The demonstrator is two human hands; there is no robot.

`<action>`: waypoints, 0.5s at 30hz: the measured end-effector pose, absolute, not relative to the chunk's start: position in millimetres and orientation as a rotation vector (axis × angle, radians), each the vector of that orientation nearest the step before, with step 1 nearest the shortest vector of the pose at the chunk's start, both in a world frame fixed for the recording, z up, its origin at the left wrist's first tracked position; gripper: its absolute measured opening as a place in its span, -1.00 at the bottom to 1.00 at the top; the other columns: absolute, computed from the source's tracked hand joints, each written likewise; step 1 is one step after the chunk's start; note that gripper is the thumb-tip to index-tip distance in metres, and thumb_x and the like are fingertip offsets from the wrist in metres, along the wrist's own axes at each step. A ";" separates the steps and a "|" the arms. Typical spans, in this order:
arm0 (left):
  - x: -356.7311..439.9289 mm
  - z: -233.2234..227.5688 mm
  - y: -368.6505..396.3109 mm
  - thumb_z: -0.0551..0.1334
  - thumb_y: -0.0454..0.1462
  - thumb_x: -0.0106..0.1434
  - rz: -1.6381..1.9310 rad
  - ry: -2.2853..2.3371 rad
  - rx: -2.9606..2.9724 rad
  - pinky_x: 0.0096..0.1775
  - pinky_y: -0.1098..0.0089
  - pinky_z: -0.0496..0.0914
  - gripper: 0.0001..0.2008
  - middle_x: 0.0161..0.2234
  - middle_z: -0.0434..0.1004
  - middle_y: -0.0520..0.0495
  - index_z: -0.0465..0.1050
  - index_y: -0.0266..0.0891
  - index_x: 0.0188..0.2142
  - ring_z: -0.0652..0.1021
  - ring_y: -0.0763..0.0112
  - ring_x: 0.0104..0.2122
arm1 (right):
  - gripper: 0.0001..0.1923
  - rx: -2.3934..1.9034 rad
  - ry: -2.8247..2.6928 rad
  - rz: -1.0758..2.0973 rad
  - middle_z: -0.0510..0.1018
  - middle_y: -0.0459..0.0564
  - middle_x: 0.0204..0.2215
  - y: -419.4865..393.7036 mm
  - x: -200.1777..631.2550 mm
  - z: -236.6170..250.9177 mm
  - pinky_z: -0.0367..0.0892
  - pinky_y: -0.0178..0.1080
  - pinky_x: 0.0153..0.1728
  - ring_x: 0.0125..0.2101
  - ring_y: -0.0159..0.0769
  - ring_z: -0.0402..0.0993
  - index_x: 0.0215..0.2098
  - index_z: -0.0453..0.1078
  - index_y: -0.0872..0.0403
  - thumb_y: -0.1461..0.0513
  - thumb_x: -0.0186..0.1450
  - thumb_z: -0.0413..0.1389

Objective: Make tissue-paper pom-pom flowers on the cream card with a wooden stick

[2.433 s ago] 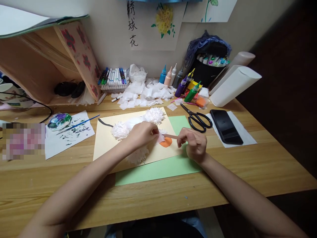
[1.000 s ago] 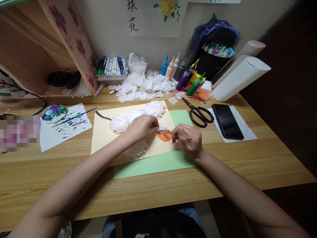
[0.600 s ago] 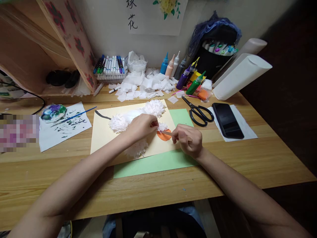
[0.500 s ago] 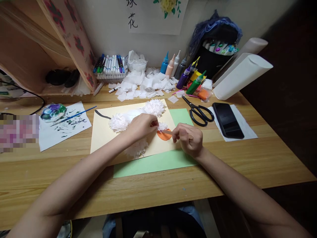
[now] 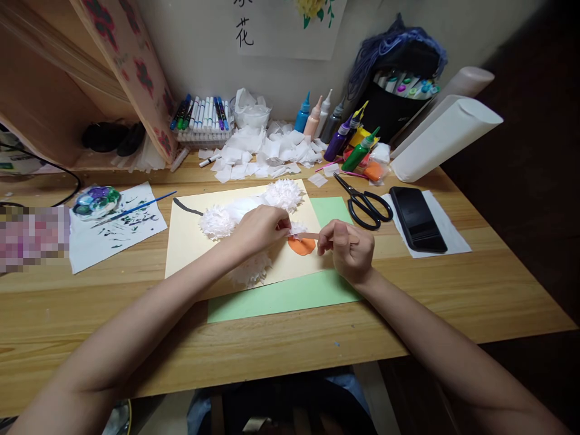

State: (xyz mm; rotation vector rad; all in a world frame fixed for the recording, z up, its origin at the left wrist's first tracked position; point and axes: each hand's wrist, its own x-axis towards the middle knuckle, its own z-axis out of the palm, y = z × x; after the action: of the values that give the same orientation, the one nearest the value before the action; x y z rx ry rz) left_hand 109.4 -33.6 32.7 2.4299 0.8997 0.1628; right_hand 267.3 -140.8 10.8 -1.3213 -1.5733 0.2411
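Observation:
My left hand (image 5: 270, 226) is closed in a pinch over the cream card (image 5: 190, 254), its fingertips on a bit of white tissue paper (image 5: 298, 229). In my right hand (image 5: 348, 244) is a flat wooden craft stick (image 5: 310, 236), its tip reaching the tissue at my left fingertips. Just under the stick, an orange round piece (image 5: 301, 245) lies on the card's right side. Ruffled white tissue puffs surround my left hand: one on the left (image 5: 217, 222), one at the top (image 5: 284, 193), and another below, partly hidden by my wrist.
A green sheet (image 5: 281, 299) lies under the card. To the right are black scissors (image 5: 369, 208) and a phone (image 5: 417, 219). Behind are loose tissue squares (image 5: 267, 151) and several paint bottles (image 5: 312, 118). A paintbrush (image 5: 140, 207) rests on stained paper at left.
My right hand has shifted slightly to the right and turned a little, and the stick now lies more level and higher. My left hand keeps its pinch in nearly the same place.

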 end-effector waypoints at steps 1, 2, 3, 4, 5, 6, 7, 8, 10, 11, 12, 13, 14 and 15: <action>109.4 32.5 -33.5 0.16 -0.38 0.13 0.164 0.895 2.430 -0.40 0.41 0.26 -0.85 -0.40 0.58 -0.06 0.53 -0.26 -0.37 0.49 0.41 -0.42 | -0.51 -1.322 -1.567 0.248 0.37 -0.13 -0.72 -140.3 267.0 10.7 0.23 -0.31 -0.58 -0.67 -0.45 0.29 -0.63 0.24 0.06 0.19 0.42 -0.21; 109.4 32.1 -33.5 0.16 -0.38 0.13 0.166 0.891 2.431 -0.39 0.41 0.26 -0.84 -0.40 0.58 -0.06 0.53 -0.26 -0.38 0.49 0.41 -0.42 | -0.51 -1.323 -1.568 0.255 0.36 -0.13 -0.72 -139.7 266.8 10.6 0.23 -0.31 -0.58 -0.67 -0.45 0.29 -0.63 0.24 0.06 0.20 0.42 -0.21; 109.5 31.8 -33.5 0.16 -0.38 0.13 0.170 0.890 2.431 -0.39 0.41 0.26 -0.84 -0.40 0.58 -0.05 0.53 -0.26 -0.38 0.49 0.42 -0.42 | -0.51 -1.321 -1.577 0.259 0.36 -0.13 -0.72 -139.1 266.6 10.7 0.23 -0.31 -0.57 -0.67 -0.45 0.29 -0.64 0.24 0.06 0.20 0.42 -0.21; 109.5 31.4 -33.5 0.16 -0.38 0.13 0.173 0.890 2.430 -0.39 0.41 0.26 -0.84 -0.40 0.58 -0.05 0.53 -0.26 -0.38 0.49 0.42 -0.42 | -0.51 -1.318 -1.594 0.259 0.36 -0.12 -0.72 -138.6 266.4 10.9 0.23 -0.30 -0.57 -0.67 -0.44 0.29 -0.64 0.23 0.06 0.20 0.42 -0.21; 109.6 31.1 -33.6 0.15 -0.38 0.13 0.175 0.890 2.429 -0.39 0.41 0.26 -0.84 -0.40 0.58 -0.05 0.53 -0.26 -0.38 0.49 0.42 -0.42 | -0.51 -1.311 -1.615 0.255 0.36 -0.11 -0.71 -138.1 266.3 11.2 0.22 -0.30 -0.57 -0.66 -0.43 0.29 -0.64 0.22 0.06 0.21 0.42 -0.22; 109.7 30.8 -33.7 0.15 -0.38 0.13 0.178 0.892 2.429 -0.39 0.41 0.26 -0.84 -0.40 0.58 -0.05 0.53 -0.26 -0.38 0.49 0.42 -0.42 | -0.51 -1.300 -1.640 0.248 0.36 -0.11 -0.71 -137.9 266.3 11.5 0.22 -0.30 -0.57 -0.66 -0.43 0.29 -0.64 0.22 0.05 0.21 0.42 -0.22; 109.7 30.5 -33.9 0.16 -0.39 0.13 0.180 0.894 2.429 -0.39 0.41 0.26 -0.84 -0.40 0.58 -0.05 0.53 -0.26 -0.39 0.49 0.41 -0.42 | -0.52 -1.286 -1.664 0.239 0.37 -0.10 -0.70 -138.0 266.3 11.8 0.21 -0.30 -0.57 -0.65 -0.43 0.29 -0.64 0.21 0.05 0.22 0.42 -0.21; 109.7 30.4 -34.0 0.16 -0.39 0.12 0.183 0.897 2.428 -0.39 0.41 0.27 -0.84 -0.40 0.58 -0.05 0.53 -0.26 -0.39 0.49 0.41 -0.42 | -0.53 -1.270 -1.685 0.230 0.37 -0.09 -0.70 -138.3 266.6 12.0 0.21 -0.30 -0.56 -0.65 -0.42 0.28 -0.64 0.21 0.05 0.22 0.42 -0.21; 109.5 30.2 -34.2 0.16 -0.38 0.12 0.190 0.898 2.425 -0.39 0.41 0.27 -0.85 -0.40 0.59 -0.05 0.53 -0.26 -0.38 0.49 0.41 -0.42 | -0.54 -1.230 -1.699 0.210 0.36 -0.09 -0.70 -139.6 267.4 12.0 0.20 -0.30 -0.56 -0.65 -0.43 0.26 -0.64 0.21 0.05 0.24 0.41 -0.20; 109.3 30.3 -34.2 0.16 -0.38 0.12 0.191 0.898 2.423 -0.40 0.42 0.26 -0.85 -0.40 0.59 -0.05 0.53 -0.25 -0.38 0.49 0.41 -0.42 | -0.53 -1.209 -1.692 0.201 0.35 -0.10 -0.71 -140.3 267.9 11.8 0.19 -0.30 -0.57 -0.65 -0.43 0.25 -0.64 0.20 0.05 0.25 0.41 -0.21; 109.2 30.3 -34.1 0.17 -0.37 0.12 0.191 0.898 2.422 -0.40 0.42 0.26 -0.85 -0.40 0.59 -0.05 0.53 -0.25 -0.38 0.49 0.41 -0.42 | -0.53 -1.191 -1.681 0.195 0.34 -0.10 -0.71 -141.0 268.4 11.5 0.19 -0.31 -0.57 -0.65 -0.43 0.25 -0.65 0.20 0.05 0.25 0.41 -0.21; 109.0 30.3 -33.9 0.17 -0.37 0.12 0.191 0.898 2.423 -0.40 0.41 0.26 -0.85 -0.40 0.59 -0.05 0.53 -0.25 -0.38 0.49 0.41 -0.42 | -0.53 -1.177 -1.670 0.191 0.34 -0.11 -0.71 -141.4 268.8 11.1 0.19 -0.31 -0.57 -0.65 -0.44 0.25 -0.65 0.20 0.06 0.26 0.41 -0.21; 108.9 30.3 -33.8 0.17 -0.36 0.12 0.192 0.899 2.425 -0.41 0.41 0.25 -0.85 -0.40 0.58 -0.05 0.53 -0.25 -0.38 0.49 0.41 -0.43 | -0.53 -1.169 -1.664 0.192 0.34 -0.11 -0.71 -141.7 269.1 10.7 0.18 -0.31 -0.58 -0.65 -0.44 0.25 -0.65 0.20 0.06 0.26 0.41 -0.22; 108.9 30.3 -33.7 0.16 -0.37 0.12 0.192 0.901 2.428 -0.40 0.41 0.25 -0.85 -0.40 0.58 -0.05 0.53 -0.25 -0.38 0.49 0.40 -0.42 | -0.53 -1.169 -1.664 0.195 0.34 -0.11 -0.71 -141.6 269.2 10.4 0.19 -0.31 -0.58 -0.65 -0.44 0.25 -0.65 0.20 0.06 0.25 0.41 -0.22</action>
State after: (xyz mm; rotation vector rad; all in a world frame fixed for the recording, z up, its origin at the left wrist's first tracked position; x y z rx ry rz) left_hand 108.9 -33.7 30.3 2.4277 0.9006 0.1918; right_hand 269.2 -141.6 10.4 -1.1689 -1.6645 0.1945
